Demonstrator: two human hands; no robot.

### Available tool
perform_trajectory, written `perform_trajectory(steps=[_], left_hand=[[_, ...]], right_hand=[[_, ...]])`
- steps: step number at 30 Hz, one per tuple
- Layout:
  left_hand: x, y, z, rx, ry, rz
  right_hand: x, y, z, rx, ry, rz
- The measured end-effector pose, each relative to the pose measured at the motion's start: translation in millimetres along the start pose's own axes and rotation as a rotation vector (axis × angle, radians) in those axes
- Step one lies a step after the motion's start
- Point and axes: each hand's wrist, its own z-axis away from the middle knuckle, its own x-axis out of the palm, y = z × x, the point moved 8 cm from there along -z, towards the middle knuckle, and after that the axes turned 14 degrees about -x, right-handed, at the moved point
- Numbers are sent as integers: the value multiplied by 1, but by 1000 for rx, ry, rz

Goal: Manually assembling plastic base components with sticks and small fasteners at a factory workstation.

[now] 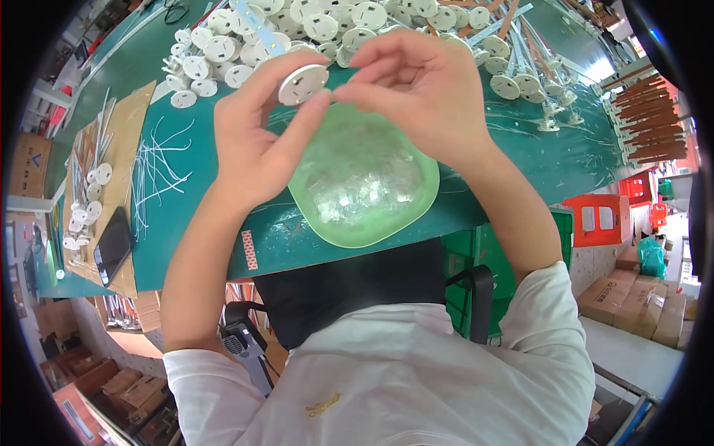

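My left hand [260, 141] grips a white round disc [303, 85] with slots in its face, thumb on the near edge and fingers behind. A pale blue strip with small yellow squares [258, 26] runs up and away behind that hand; whether it joins the disc is hidden. Close to the disc's right edge, my right hand [428, 93] has its thumb and fingertips drawn together in a pinch. What sits in that pinch, if anything, is too small to make out. Both hands are above the far side of a shallow green bowl [425, 212], whose inside looks shiny.
Many similar white discs [322, 27] are heaped along the back of the green table [201, 256]. Thin white wires [160, 175] lie left, beside a cardboard sheet [123, 149] bearing a phone [113, 245] and more discs. Brown strips [647, 119] stand in rows at right.
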Motion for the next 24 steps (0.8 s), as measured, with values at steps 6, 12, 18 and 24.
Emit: perform_trajectory(steps=[6, 12, 18, 24], left_hand=[[4, 6, 7, -94, -49, 248], [2, 5, 7, -69, -17, 278], [-3, 10, 10, 31, 73, 153], [-6, 7, 9, 7, 95, 126]], right_hand=[[-17, -35, 14, -614, 350, 263], [-1, -53, 23, -870, 305, 511], [-1, -50, 19, -762, 245, 274], [-6, -53, 16, -747, 224, 314]])
